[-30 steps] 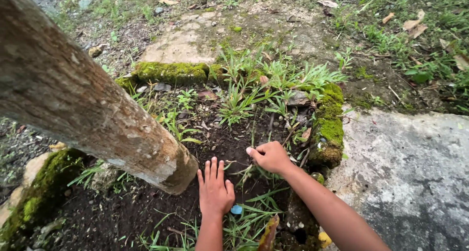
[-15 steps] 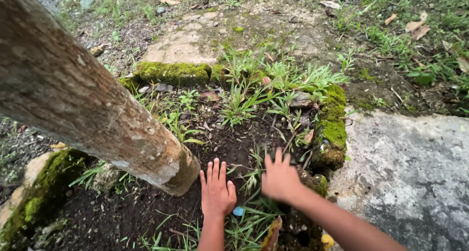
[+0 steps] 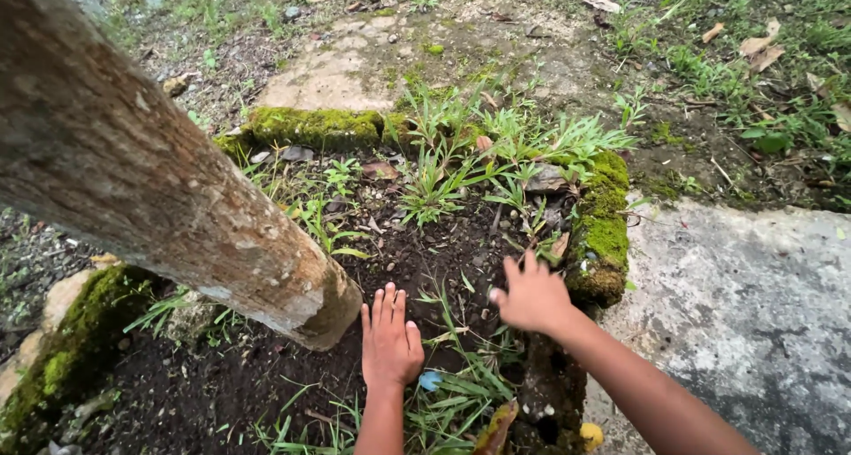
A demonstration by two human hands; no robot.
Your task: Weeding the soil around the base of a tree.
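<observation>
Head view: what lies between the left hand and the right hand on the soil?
In the head view, thin grass blades on dark soil lie between the left hand and right hand.

Head view of the person's two hands and forearms. Left hand [image 3: 390, 342]: bare, no glove, ring or watch visible; short nails; forearm uncovered to the frame's lower edge at 6 o'clock. Right hand [image 3: 533, 297]: likewise bare, with no jewellery visible; slender forearm unsleeved as far as the 5 o'clock corner. No clothing shows in view.
</observation>
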